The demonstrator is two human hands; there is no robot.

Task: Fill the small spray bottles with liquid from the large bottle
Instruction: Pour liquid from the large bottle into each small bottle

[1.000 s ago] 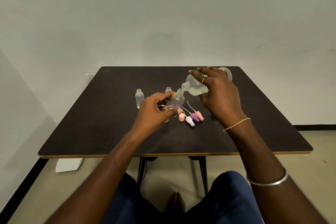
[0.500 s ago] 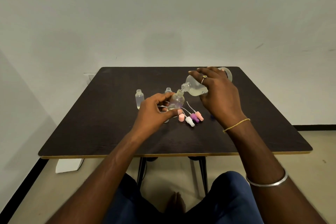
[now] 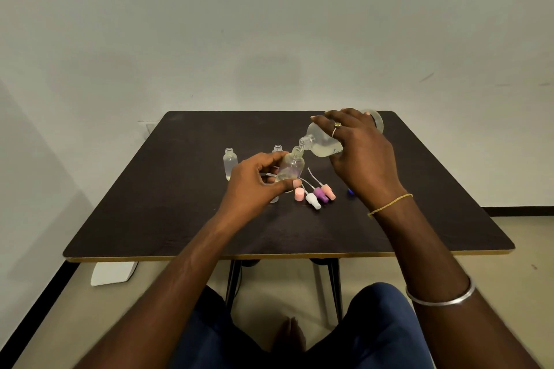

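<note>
A seated person's two bare forearms reach over the near edge of a dark square table [image 3: 180,219]. Near the table's middle, the left hand [image 3: 254,186] grips a small bottle [image 3: 290,166], clear and uncapped. The fingers curl over its far side and the thumb presses under its base. This bottle is lifted off the table and tilted, its mouth pointing up and toward the right edge. The right hand [image 3: 359,159], just to its right and a little closer to the far edge, wraps over a big bottle [image 3: 320,141], fingers curled across the top, a ring [image 3: 337,125] on one finger. The big bottle is tipped almost onto its side, base toward the far right corner and neck slanting down to the left, with pale liquid pooled along its lower side. Its mouth sits right at the small bottle's mouth, between the two hands; whether the two rims touch cannot be told. A second bottle [image 3: 230,163] stands upright and open toward the left edge, apart from the left hand. A third bottle [image 3: 278,148] stands just behind the left fingers, only its neck showing. Nearer the front edge, between the wrists, four spray tops [image 3: 312,199] lie side by side: pink, white, purple, pink, with thin tubes pointing toward the far edge. A blue cap [image 3: 350,192] peeks out beside the right wrist. The right arm wears a thread band [image 3: 389,204] and a metal bangle [image 3: 440,296].
</note>
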